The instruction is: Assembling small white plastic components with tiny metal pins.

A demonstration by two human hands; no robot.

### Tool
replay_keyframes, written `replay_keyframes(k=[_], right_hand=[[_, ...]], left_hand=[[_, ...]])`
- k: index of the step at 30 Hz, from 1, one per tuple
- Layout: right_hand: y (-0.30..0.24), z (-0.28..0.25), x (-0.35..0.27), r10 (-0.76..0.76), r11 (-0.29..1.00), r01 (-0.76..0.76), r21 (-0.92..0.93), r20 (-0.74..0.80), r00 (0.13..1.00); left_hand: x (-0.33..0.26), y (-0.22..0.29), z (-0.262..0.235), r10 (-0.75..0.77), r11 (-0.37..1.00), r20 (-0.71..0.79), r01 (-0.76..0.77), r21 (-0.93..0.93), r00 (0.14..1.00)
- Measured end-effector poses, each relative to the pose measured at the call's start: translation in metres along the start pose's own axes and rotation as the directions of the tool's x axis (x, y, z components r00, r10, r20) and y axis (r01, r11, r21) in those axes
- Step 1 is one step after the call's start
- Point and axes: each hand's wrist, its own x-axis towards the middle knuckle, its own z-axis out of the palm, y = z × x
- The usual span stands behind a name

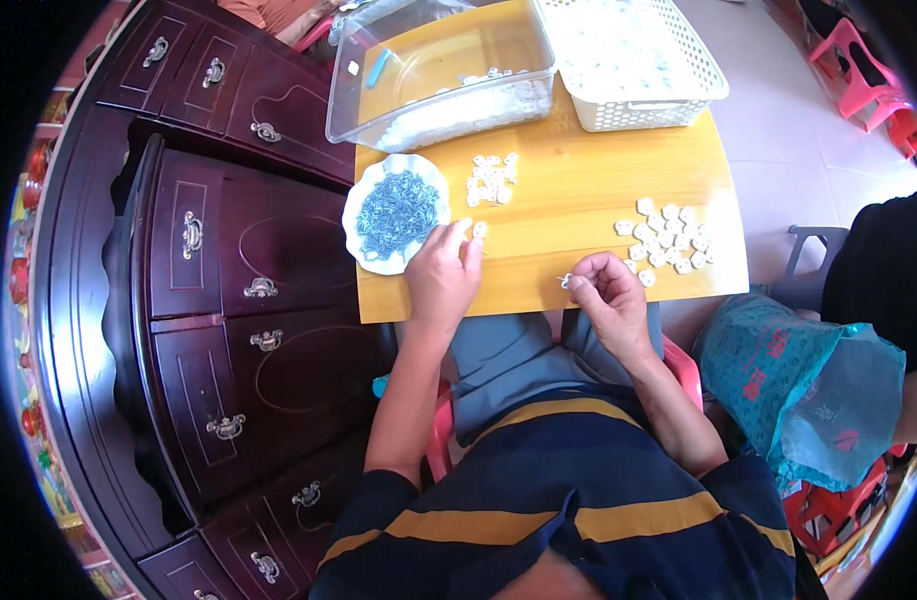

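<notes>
1. Near the table's (538, 215) front edge, left hand (443, 275) rests by the scalloped white plate (363, 250) of blue clips (396, 213); its fingertips pinch one small white piece (479, 230).
2. Right hand (606, 295) sits at the front edge, thumb and forefinger closed on a tiny part (565, 281); its kind is too small to tell.
3. Loose white pieces: one cluster (491, 180) mid-table, another pile (668, 238) toward the right edge.
4. Judgement: joining goes best with both pinches kept low over the wood, wrists braced, so a dropped part stays on the table.
5. Clear tub (438, 70) and white basket (628, 60) stand along the far edge.
</notes>
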Motion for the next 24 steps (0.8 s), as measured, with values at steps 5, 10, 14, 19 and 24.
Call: replay_keyframes(k=[5,10,14,19,24], right_hand=[[0.002,-0.003,0.000,-0.002,1.000,0.003,-0.021,0.019,1.000],[-0.003,-0.004,0.000,0.040,0.999,-0.039,-0.012,0.020,0.999],[-0.004,0.000,0.001,0.006,1.000,-0.006,-0.018,-0.005,1.000],[-0.002,-0.001,0.000,0.012,1.000,-0.012,0.003,-0.011,1.000],[-0.003,-0.002,0.001,0.002,0.999,-0.001,0.040,-0.025,1.000]], left_hand=[[0.004,-0.005,0.016,0.042,0.995,-0.016,-0.041,0.091,0.999],[0.010,-0.003,0.016,0.080,0.988,0.031,-0.083,0.129,0.996],[0.012,-0.008,0.021,0.026,0.990,0.070,-0.036,0.134,0.997],[0.007,-0.004,0.024,0.037,0.987,0.106,-0.053,0.152,0.994],[0.004,0.020,0.010,-0.081,0.941,0.093,0.107,-0.322,0.992]])
